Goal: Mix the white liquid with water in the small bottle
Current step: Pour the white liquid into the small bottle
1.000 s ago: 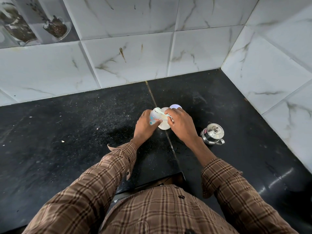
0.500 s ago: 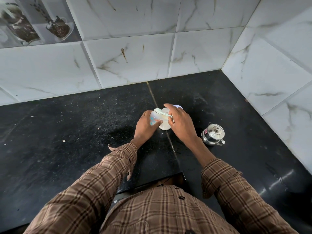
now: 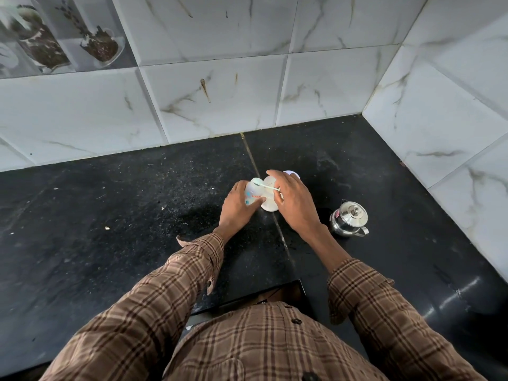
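A small clear bottle [image 3: 252,192] with a printed label stands on the black counter [image 3: 137,229]. My left hand [image 3: 238,209] grips it from the left. A thin white spoon [image 3: 268,187] reaches across to the bottle's mouth, pinched by my right hand [image 3: 294,203]. Under the spoon sits a white container [image 3: 268,204], partly hidden by my right hand. A round white lid [image 3: 292,174] peeks out behind my fingers.
A small steel lidded pot [image 3: 349,220] stands on the counter right of my right wrist. White marble-look tiled walls [image 3: 220,92] close the counter at the back and the right. The counter's front edge has a notch near my body.
My right hand has shifted slightly, covering more of the round white lid. The spoon stays at the bottle's mouth and my left hand keeps its hold.
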